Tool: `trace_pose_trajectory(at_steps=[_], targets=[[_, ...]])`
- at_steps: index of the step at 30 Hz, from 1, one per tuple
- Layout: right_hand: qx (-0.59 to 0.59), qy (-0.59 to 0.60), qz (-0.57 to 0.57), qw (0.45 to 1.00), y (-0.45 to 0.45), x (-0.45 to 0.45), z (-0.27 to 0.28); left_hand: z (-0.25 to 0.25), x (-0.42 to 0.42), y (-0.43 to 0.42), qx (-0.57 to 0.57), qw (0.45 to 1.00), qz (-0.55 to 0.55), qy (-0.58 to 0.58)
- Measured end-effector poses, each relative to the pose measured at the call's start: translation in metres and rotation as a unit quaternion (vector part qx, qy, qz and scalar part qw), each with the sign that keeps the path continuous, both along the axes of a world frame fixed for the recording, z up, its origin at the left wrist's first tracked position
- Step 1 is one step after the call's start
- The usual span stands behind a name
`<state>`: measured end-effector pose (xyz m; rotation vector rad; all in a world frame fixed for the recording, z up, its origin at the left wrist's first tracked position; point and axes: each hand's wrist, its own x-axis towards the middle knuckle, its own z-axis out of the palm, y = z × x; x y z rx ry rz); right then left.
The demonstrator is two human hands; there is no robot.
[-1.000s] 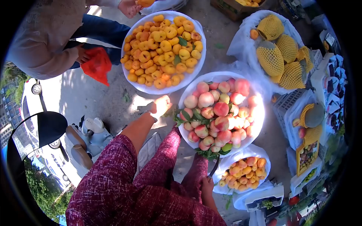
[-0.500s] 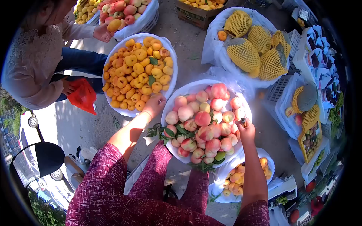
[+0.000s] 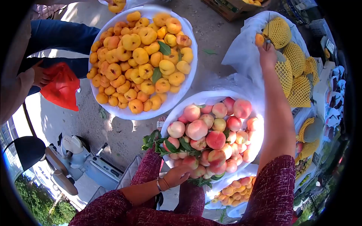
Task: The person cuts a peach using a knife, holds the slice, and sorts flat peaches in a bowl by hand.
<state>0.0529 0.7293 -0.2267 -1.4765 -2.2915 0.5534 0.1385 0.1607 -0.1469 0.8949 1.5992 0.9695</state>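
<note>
My left hand (image 3: 177, 176), with a bangle at the wrist, is beside the near rim of the basket of pink peaches (image 3: 216, 139). Its fingers are loosely bent and hold nothing that I can see; whether they touch a peach is unclear. Leafy sprigs (image 3: 151, 142) stick out at that basket's left side. My right hand (image 3: 267, 54) reaches over the far basket of melons in yellow foam nets (image 3: 297, 56). Its fingers are closed round a small dark, metallic-looking piece, too small to name. A small orange fruit (image 3: 259, 40) lies right by those fingertips.
A large basket of flat yellow peaches (image 3: 140, 55) stands at the upper left. Beside it another person's hand (image 3: 37, 74) holds a red plastic bag (image 3: 60, 86). More peaches (image 3: 235, 191) sit in a lower basket near me. A parked scooter (image 3: 88, 164) is at the left.
My right hand has gone from the pink peaches' right side up to the melon basket. My left hand has drawn back from the yellow peaches to the pink peaches' near rim. The view has shifted.
</note>
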Motion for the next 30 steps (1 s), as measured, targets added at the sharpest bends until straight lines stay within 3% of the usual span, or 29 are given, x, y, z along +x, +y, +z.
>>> trace_pose_trajectory(at_steps=[2,4,6,8,10,18,20,26,29,30], targets=[[-0.004,0.006,0.009,1.0,0.026,-0.007,-0.028,-0.011,0.004,-0.003,0.014,1.0,0.008,0.007],[0.019,-0.098,-0.015,0.995,0.044,-0.004,-0.053,-0.02,0.001,-0.001,-0.009,1.0,0.012,0.005],[0.021,-0.129,-0.031,0.991,0.054,-0.01,-0.06,-0.016,-0.014,0.013,-0.027,0.996,0.084,-0.019],[0.042,-0.12,-0.033,0.991,0.073,-0.013,-0.072,-0.019,-0.017,0.01,-0.002,0.996,0.09,0.0],[0.002,-0.094,-0.04,0.995,0.089,-0.013,-0.084,-0.018,-0.02,0.01,-0.028,0.995,0.064,-0.066],[0.031,-0.142,-0.065,0.987,0.153,-0.003,-0.156,-0.02,-0.031,0.014,-0.045,0.995,0.064,-0.069],[0.026,-0.131,-0.086,0.987,0.127,-0.013,-0.136,-0.021,-0.03,0.013,-0.054,0.994,0.07,-0.071],[0.067,-0.035,-0.102,0.992,0.056,-0.021,-0.087,-0.026,-0.024,0.016,-0.047,0.996,0.068,-0.035],[0.013,0.146,-0.075,0.986,0.046,-0.007,-0.07,-0.023,-0.024,0.02,-0.048,0.996,0.068,-0.041],[-0.106,0.282,-0.089,0.949,0.025,-0.012,-0.045,-0.026,-0.022,0.021,-0.042,0.996,0.069,-0.037]])
